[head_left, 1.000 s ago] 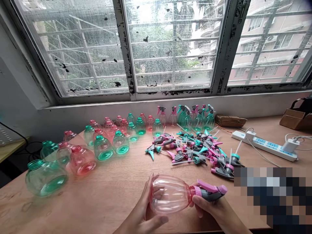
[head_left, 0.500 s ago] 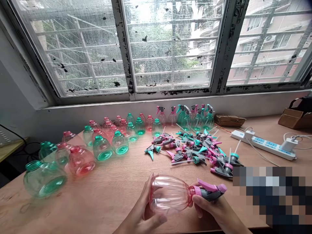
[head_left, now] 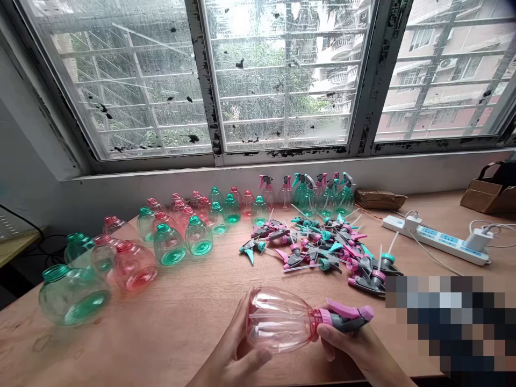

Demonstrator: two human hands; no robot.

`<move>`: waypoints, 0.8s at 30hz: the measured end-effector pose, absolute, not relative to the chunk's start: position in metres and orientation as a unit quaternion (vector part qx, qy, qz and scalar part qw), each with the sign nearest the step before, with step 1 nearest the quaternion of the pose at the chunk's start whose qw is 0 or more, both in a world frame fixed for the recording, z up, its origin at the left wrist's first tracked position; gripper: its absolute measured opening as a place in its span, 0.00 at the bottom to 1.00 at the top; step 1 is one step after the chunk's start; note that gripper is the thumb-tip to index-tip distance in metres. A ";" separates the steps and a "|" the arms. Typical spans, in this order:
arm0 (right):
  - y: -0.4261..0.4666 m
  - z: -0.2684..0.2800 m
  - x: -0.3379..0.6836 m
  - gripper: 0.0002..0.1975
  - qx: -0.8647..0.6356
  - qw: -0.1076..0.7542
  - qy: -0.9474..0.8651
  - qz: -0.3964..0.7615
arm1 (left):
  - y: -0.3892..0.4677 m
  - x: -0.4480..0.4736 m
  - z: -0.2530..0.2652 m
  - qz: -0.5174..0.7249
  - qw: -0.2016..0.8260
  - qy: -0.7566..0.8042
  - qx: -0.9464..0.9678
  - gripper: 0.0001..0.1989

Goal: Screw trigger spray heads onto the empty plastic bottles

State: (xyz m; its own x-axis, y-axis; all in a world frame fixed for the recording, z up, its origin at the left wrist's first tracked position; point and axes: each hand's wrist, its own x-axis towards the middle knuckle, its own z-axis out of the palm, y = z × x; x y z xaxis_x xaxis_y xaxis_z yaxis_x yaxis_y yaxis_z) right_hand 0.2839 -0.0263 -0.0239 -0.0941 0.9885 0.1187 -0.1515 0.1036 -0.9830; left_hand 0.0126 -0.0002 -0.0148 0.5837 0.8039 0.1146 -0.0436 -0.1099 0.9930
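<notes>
A clear pink spray bottle [head_left: 280, 320] lies sideways between my hands, low over the front of the table. Its base rests in my left hand [head_left: 237, 344], whose fingers and thumb wrap round it. At the neck, my right hand [head_left: 349, 341] pinches the pink collar of the grey and pink trigger sprayer head [head_left: 349, 316], which sits on the bottle's mouth. The trigger points away from me, and a pale dip tube runs inside the bottle. Some right-hand fingers are hidden behind the neck.
Beyond my hands lies a pile of loose sprayer heads [head_left: 318, 244]. Open green and pink bottles [head_left: 169, 244] stand to the left. Several bottles with heads fitted [head_left: 308, 196] line the back. A white power strip [head_left: 437, 239], a brown packet [head_left: 381, 199] and a cardboard box [head_left: 484, 193] sit at right.
The bottle has turned slightly about its length in my hands, and its dip tube now shows more plainly. Both hands keep their hold; the other things have not moved.
</notes>
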 end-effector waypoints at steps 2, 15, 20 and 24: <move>-0.026 -0.027 0.284 0.16 -0.399 0.550 -0.494 0.541 | 0.000 0.013 -0.013 0.349 0.582 0.294 0.673 0.43; -0.025 -0.024 0.281 0.15 -0.423 0.534 -0.487 0.546 | 0.000 0.011 -0.018 0.359 0.565 0.304 0.678 0.43; -0.026 -0.027 0.280 0.21 -0.413 0.552 -0.473 0.548 | 0.001 0.011 -0.021 0.355 0.503 0.324 0.718 0.44; -0.025 -0.024 0.279 0.17 -0.417 0.564 -0.459 0.545 | 0.002 0.010 -0.024 0.376 0.517 0.306 0.706 0.50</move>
State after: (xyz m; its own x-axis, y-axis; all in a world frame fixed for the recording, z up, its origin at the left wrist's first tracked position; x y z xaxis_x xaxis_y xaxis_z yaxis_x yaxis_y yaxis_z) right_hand 0.2792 -0.0252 -0.0244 -0.0154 0.9978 0.0641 -0.2316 0.0588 -0.9710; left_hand 0.0097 0.0018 -0.0242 0.5304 0.8201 0.2147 0.0429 -0.2789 0.9594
